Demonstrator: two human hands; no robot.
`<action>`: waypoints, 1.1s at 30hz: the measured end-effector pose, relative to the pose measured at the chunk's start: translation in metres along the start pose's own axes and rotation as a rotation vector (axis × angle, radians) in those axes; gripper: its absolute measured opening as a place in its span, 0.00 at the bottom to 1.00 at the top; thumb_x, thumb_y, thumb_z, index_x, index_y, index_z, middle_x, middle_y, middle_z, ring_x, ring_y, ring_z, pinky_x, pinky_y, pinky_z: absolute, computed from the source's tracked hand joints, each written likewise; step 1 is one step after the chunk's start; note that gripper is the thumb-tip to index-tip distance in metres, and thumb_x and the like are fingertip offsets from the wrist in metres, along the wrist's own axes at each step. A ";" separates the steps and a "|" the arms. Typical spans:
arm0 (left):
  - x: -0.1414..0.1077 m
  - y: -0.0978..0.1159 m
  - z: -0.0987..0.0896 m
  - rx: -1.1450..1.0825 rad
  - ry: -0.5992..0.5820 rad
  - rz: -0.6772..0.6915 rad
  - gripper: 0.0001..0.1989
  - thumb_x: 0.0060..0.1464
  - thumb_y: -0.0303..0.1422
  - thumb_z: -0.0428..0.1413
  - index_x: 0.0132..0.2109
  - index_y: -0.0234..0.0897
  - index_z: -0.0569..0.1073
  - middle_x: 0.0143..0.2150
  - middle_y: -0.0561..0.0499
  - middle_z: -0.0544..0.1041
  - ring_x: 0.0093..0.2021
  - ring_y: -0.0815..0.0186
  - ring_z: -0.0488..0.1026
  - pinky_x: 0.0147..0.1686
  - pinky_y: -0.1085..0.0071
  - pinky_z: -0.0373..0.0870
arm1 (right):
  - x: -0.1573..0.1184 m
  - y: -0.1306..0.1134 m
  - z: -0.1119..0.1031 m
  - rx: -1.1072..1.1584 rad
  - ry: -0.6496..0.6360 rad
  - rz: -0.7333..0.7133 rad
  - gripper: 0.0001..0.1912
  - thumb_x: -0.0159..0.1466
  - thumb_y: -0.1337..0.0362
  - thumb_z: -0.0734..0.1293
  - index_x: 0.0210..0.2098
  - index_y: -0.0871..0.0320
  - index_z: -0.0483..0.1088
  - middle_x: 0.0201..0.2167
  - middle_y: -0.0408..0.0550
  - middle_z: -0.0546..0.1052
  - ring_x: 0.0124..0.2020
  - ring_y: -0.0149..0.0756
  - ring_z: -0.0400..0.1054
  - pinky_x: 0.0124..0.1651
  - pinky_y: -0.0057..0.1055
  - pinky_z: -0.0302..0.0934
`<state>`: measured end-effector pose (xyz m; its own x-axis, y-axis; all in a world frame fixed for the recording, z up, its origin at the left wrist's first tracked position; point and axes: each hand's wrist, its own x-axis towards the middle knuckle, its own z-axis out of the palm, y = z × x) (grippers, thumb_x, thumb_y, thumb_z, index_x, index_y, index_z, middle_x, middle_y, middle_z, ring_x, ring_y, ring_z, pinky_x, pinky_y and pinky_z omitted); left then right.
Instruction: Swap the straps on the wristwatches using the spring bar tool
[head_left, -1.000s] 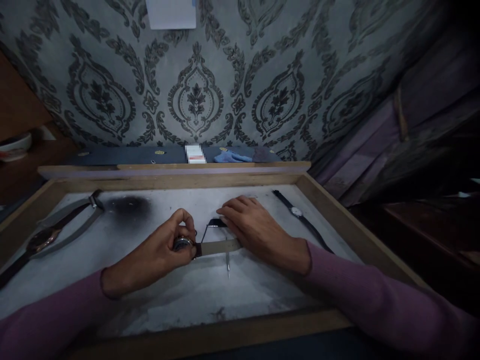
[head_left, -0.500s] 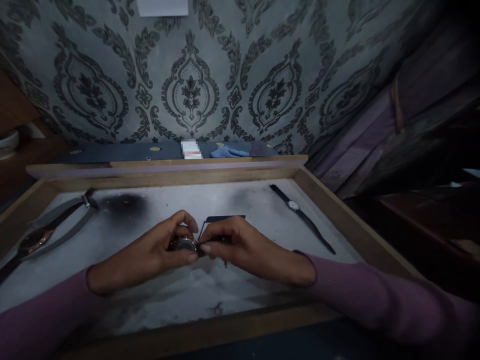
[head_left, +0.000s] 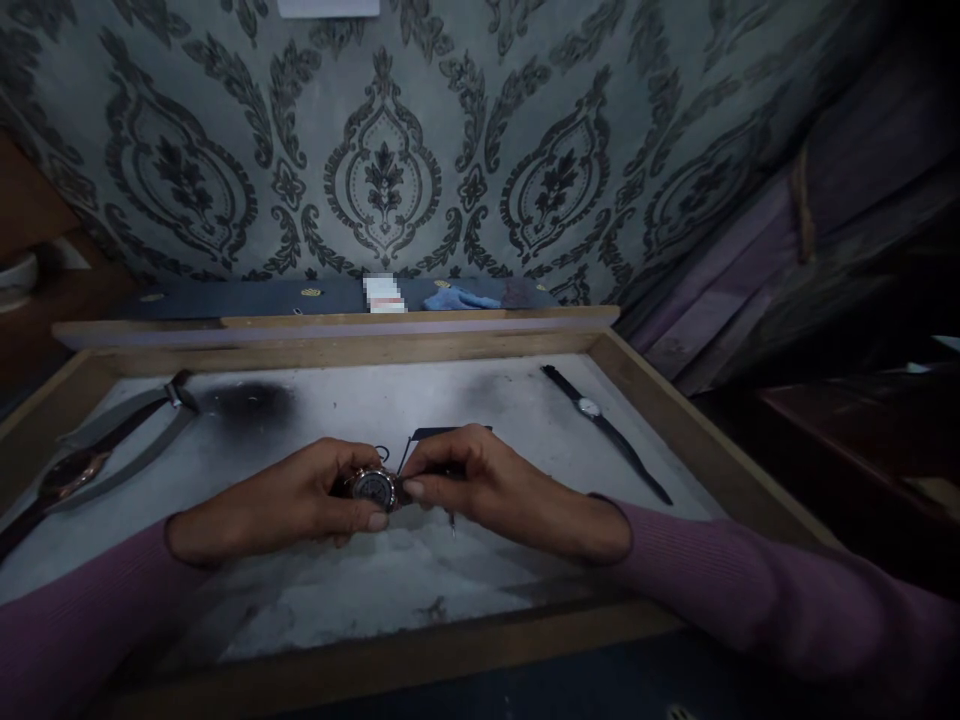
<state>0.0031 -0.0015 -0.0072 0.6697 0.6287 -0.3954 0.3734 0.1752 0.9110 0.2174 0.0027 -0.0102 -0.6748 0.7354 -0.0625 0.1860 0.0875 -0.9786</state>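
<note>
My left hand (head_left: 300, 500) holds a round watch (head_left: 374, 489) with a dark dial and metal rim between thumb and fingers, its face turned up. The fingers of my right hand (head_left: 480, 485) are pinched at the right side of the watch case, on a small dark piece that looks like part of its strap. A thin tool tip (head_left: 452, 524) shows below my right palm; the rest of it is hidden. Behind my right hand lies a flat dark object (head_left: 450, 432), and a small dark ring (head_left: 382, 453) is on the white surface just behind the watch.
A wooden-framed tray (head_left: 420, 343) with a white base surrounds my hands. A black-strapped watch (head_left: 589, 407) lies at its right, a larger brown-strapped watch (head_left: 71, 472) at its left. Beyond the back rim are a blue cloth (head_left: 459, 298) and a small white box (head_left: 385, 294).
My left index finger has come down behind the watch, and the small dark ring there is now visible. The watch dial shows more clearly. My right hand keeps its pinch.
</note>
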 end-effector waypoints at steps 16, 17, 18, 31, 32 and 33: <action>0.006 -0.002 0.010 -0.024 0.065 0.036 0.14 0.52 0.44 0.58 0.33 0.36 0.70 0.23 0.60 0.55 0.24 0.71 0.50 0.24 0.73 0.48 | 0.000 0.005 0.000 0.148 -0.023 0.087 0.08 0.61 0.63 0.68 0.30 0.63 0.72 0.23 0.40 0.70 0.24 0.24 0.61 0.28 0.23 0.57; 0.006 -0.002 0.011 -0.026 0.067 0.038 0.14 0.52 0.43 0.58 0.32 0.36 0.70 0.22 0.60 0.55 0.24 0.72 0.50 0.23 0.73 0.47 | 0.000 0.005 0.001 0.160 -0.026 0.090 0.09 0.61 0.62 0.69 0.30 0.63 0.72 0.23 0.40 0.70 0.24 0.24 0.61 0.28 0.23 0.58; 0.006 -0.003 0.011 -0.024 0.068 0.040 0.13 0.52 0.42 0.58 0.32 0.36 0.70 0.22 0.60 0.55 0.24 0.72 0.50 0.23 0.73 0.47 | 0.000 0.006 0.001 0.171 -0.031 0.092 0.10 0.61 0.61 0.69 0.29 0.63 0.72 0.23 0.40 0.70 0.24 0.23 0.62 0.28 0.23 0.58; 0.006 0.000 0.015 0.005 0.084 0.095 0.11 0.56 0.39 0.55 0.32 0.36 0.69 0.23 0.60 0.56 0.23 0.72 0.50 0.23 0.73 0.48 | 0.000 0.003 0.000 0.176 -0.048 0.123 0.13 0.59 0.58 0.71 0.28 0.64 0.73 0.23 0.41 0.72 0.23 0.24 0.64 0.27 0.23 0.58; 0.006 -0.001 0.015 0.001 0.084 0.091 0.11 0.56 0.39 0.55 0.32 0.36 0.69 0.23 0.60 0.56 0.23 0.72 0.50 0.23 0.73 0.48 | 0.000 0.004 0.000 0.182 -0.048 0.121 0.13 0.59 0.58 0.71 0.29 0.64 0.73 0.23 0.42 0.72 0.23 0.24 0.64 0.27 0.23 0.58; 0.006 -0.001 0.015 0.000 0.085 0.079 0.11 0.55 0.39 0.56 0.32 0.36 0.69 0.23 0.60 0.56 0.23 0.72 0.50 0.23 0.73 0.47 | -0.001 0.005 0.001 0.184 -0.051 0.117 0.14 0.59 0.57 0.71 0.29 0.63 0.73 0.24 0.42 0.72 0.23 0.24 0.64 0.28 0.23 0.59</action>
<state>0.0158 -0.0093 -0.0122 0.6404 0.7024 -0.3106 0.3215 0.1221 0.9390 0.2183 0.0024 -0.0153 -0.6920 0.6983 -0.1831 0.1348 -0.1242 -0.9831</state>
